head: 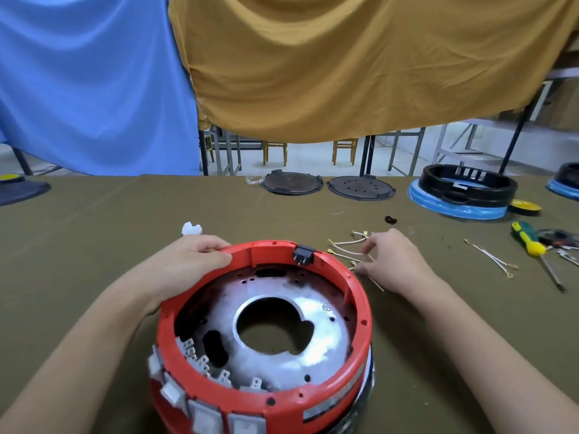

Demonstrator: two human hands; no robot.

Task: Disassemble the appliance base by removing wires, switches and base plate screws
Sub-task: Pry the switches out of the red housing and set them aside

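The red round appliance base point(360, 311) stands in front of me, open side up, with a silver metal plate point(316, 346) inside that has a large central hole. A black socket point(302, 255) sits in the far rim, and grey switch buttons point(200, 411) line the near outer wall. My left hand point(191, 258) grips the far left rim. Just right of the base, my right hand point(394, 258) pinches white wires point(344, 245) with brass terminals that lie on the cloth.
Another wire pair point(492, 260) and a green-yellow screwdriver point(528, 238) lie at the right. Two dark round plates point(291, 182) point(360, 187), a black ring on a blue base point(466, 189), a white plastic piece point(191, 228) and a small black part point(390, 219) lie on the olive cloth.
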